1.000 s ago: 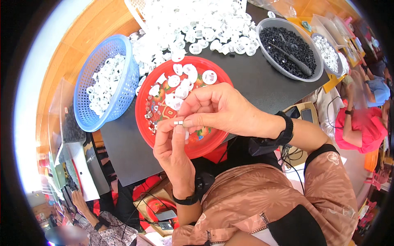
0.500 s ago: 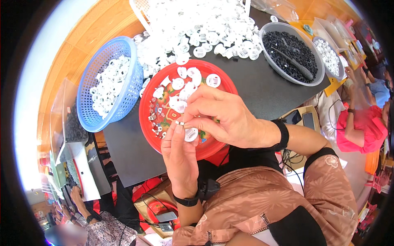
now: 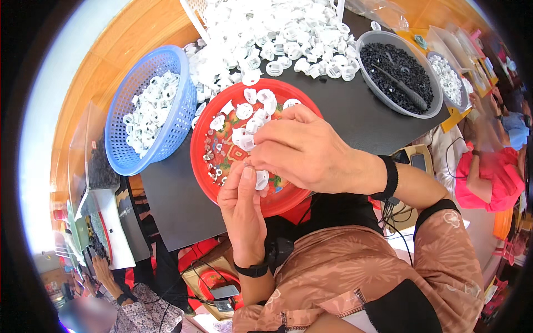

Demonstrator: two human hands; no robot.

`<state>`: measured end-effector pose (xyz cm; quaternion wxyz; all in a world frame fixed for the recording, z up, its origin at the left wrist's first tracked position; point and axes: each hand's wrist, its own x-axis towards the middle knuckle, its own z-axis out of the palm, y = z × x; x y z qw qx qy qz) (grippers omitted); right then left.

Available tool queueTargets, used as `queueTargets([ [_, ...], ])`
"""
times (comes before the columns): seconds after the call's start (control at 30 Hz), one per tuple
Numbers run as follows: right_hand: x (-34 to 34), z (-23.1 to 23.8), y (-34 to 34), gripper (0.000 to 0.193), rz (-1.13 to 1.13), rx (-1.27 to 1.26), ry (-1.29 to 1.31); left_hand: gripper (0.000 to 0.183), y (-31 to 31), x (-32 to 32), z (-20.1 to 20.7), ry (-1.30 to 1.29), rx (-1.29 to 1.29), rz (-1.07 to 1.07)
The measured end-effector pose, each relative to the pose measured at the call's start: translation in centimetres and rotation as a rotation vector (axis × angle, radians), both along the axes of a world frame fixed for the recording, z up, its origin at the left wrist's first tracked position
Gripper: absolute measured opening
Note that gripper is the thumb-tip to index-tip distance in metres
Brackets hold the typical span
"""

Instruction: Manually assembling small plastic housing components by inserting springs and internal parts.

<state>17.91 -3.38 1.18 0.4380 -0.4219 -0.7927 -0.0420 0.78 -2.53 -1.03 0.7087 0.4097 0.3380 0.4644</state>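
Over a red round tray [image 3: 201, 145], my left hand [image 3: 242, 206] and my right hand [image 3: 313, 150] meet at their fingertips. Both are closed in a pinch around a small whitish piece [image 3: 247, 164], mostly hidden by the fingers. A white round plastic part [image 3: 261, 180] shows beside my left fingers; whether it is held or lies on the tray, I cannot tell. Several more white plastic parts [image 3: 244, 111] lie on the tray beyond my hands. Tiny metallic pieces [image 3: 209, 156] are scattered on its left side.
A blue perforated basket [image 3: 186, 119] of white parts stands at the left. Behind the tray spreads a large heap of white parts [image 3: 277, 33]. A grey bowl [image 3: 363, 39] of small black pieces, with a dark scoop-like tool, stands at the right. Other people [image 3: 491, 172] sit on both sides.
My right hand has curled further over the left fingertips, covering the small piece that showed more plainly before. The whole view has shifted slightly.
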Motion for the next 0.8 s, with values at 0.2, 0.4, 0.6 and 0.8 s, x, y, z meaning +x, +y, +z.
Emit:
queueTargets([
  [0.2,0.2,0.7,0.2,0.013,0.071,-0.172,0.033,0.027,0.2,-0.8,-0.8,-0.022,-0.019,-0.052],
  [0.4,0.3,0.5,-0.1,0.012,0.100,-0.276,0.118,0.027,0.7,-0.3,0.3,-0.150,-0.163,-0.064],
  [0.6,-0.8,-0.8,-0.7,0.010,0.045,-0.332,0.113,0.038,1.0,-0.9,-0.8,-0.229,-0.108,-0.163],
  [0.8,-0.8,-0.8,-0.7,0.009,0.015,-0.346,0.116,0.037,0.7,-1.4,-0.7,-0.180,-0.050,-0.170],
])
